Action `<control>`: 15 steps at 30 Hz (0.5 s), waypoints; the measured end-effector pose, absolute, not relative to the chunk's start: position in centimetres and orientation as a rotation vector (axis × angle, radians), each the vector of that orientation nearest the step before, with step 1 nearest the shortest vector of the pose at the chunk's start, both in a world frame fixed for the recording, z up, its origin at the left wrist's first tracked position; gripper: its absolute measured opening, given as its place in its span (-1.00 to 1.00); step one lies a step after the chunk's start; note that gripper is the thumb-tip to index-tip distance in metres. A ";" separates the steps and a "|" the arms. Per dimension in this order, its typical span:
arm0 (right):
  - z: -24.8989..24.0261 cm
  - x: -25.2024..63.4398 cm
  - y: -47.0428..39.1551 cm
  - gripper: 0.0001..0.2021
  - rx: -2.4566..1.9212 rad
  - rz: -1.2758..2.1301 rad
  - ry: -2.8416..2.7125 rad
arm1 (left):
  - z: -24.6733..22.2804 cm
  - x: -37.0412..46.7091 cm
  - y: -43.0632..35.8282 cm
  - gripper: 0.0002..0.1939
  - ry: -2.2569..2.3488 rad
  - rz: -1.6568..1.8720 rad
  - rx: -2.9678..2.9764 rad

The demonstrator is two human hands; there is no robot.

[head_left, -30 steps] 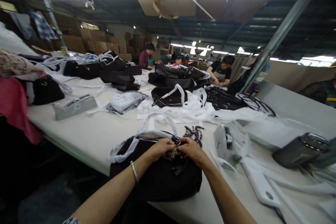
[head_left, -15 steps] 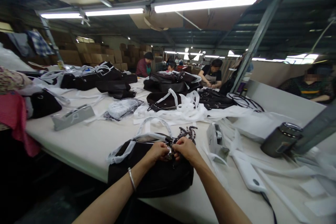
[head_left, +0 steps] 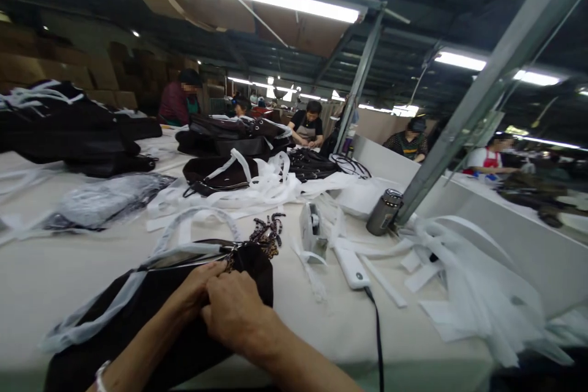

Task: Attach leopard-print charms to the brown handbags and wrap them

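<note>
A black handbag (head_left: 151,324) lies tilted at the table's front edge, its handles (head_left: 110,303) wrapped in white padding. A dark patterned chain (head_left: 266,236) is bunched at the bag's top right corner and runs down to my fingers. My left hand (head_left: 204,282) is closed at the bag's upper edge, fingertips pinched against the chain's near end. Right beside it, my right hand (head_left: 236,312) is closed, its knuckles overlapping the left fingers. Whatever sits between my right fingertips is hidden behind the hand.
Right of the bag are a tape dispenser (head_left: 313,233), a white corded device (head_left: 351,266), a dark flask (head_left: 384,213) and white wrapping sheets (head_left: 478,282). More black bags (head_left: 234,141) and a plastic-wrapped bundle (head_left: 110,196) lie farther back. Several people work beyond a slanted metal post (head_left: 482,73).
The view has swung right, so the bag and hands appear farther left. My hands have come together, the right now overlapping the left; before, they pinched side by side at a shiny metal piece.
</note>
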State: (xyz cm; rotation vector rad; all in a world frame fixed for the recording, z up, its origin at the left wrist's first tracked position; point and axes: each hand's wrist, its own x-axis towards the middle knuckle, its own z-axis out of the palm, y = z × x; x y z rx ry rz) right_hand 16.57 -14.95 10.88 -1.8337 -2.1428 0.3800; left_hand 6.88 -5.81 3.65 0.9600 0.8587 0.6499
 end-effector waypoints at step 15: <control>8.8 50.5 -10.6 -0.69 -2.215 -0.142 -1.000 | 1.3 6.0 -4.6 -0.50 1.054 0.587 0.433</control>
